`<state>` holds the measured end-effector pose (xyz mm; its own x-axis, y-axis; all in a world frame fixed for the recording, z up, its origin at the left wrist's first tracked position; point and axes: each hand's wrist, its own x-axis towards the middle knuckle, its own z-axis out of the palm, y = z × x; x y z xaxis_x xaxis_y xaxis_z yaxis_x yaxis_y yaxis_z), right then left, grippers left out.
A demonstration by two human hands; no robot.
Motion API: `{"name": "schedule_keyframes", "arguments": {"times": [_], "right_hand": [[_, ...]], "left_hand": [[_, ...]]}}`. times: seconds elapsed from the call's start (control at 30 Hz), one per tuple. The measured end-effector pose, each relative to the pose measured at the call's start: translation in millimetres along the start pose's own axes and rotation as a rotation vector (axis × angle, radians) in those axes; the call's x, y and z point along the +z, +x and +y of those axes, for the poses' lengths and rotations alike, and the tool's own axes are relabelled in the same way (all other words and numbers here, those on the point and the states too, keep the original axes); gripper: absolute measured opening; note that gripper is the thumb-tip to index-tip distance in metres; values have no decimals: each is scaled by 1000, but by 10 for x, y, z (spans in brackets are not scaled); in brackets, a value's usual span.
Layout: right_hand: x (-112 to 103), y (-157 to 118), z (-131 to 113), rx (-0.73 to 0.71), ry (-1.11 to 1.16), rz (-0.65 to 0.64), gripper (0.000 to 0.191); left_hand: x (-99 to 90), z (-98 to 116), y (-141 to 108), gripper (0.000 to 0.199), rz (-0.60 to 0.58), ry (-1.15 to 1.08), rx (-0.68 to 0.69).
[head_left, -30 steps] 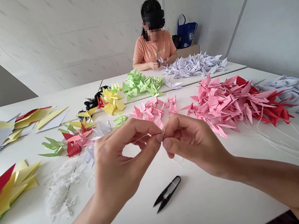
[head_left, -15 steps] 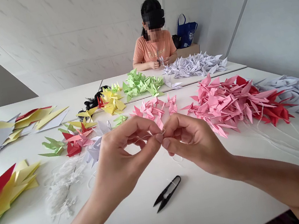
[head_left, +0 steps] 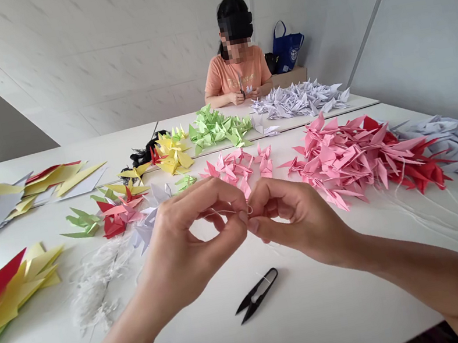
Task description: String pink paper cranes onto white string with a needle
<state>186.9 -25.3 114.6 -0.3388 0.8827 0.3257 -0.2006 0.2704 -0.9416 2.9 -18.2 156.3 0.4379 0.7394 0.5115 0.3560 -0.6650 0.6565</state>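
Observation:
A thin white thread [head_left: 249,210] forms a small loop between my fingertips, above the middle of the table. My left hand [head_left: 198,233] pinches it between thumb and forefinger, and a strand runs back across that palm. Close beside it, my right hand [head_left: 297,218] also pinches the thread, its fingertips nearly touching the left ones. Below both hands a pair of black thread snips [head_left: 257,296] lies on the white table [head_left: 326,320]. Just behind my fingers are folded pink paper pieces [head_left: 232,165].
Pink folded pieces [head_left: 337,158], red ones [head_left: 423,167] and white ones [head_left: 455,146] are heaped at right, with loose threads in front. White thread [head_left: 98,283] and paper sheets [head_left: 15,292] lie left. Green pieces [head_left: 216,126] sit farther back. Across the table, a person [head_left: 236,69] holds scissors.
My hands have stayed together with slight finger movement, and the thread loop has shifted a little. Across the table, the person's scissors now point upward more visibly.

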Motion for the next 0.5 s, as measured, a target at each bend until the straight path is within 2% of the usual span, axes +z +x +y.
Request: {"name": "schedule_keyframes", "arguments": {"times": [0.23, 0.5], "right_hand": [[-7, 1, -8, -6, -41, -14, 27], [-8, 10, 16, 7, -36, 6, 26]], "left_hand": [[11, 15, 4, 20, -5, 24, 19], [-2, 16, -25, 13, 31, -14, 17]]}}
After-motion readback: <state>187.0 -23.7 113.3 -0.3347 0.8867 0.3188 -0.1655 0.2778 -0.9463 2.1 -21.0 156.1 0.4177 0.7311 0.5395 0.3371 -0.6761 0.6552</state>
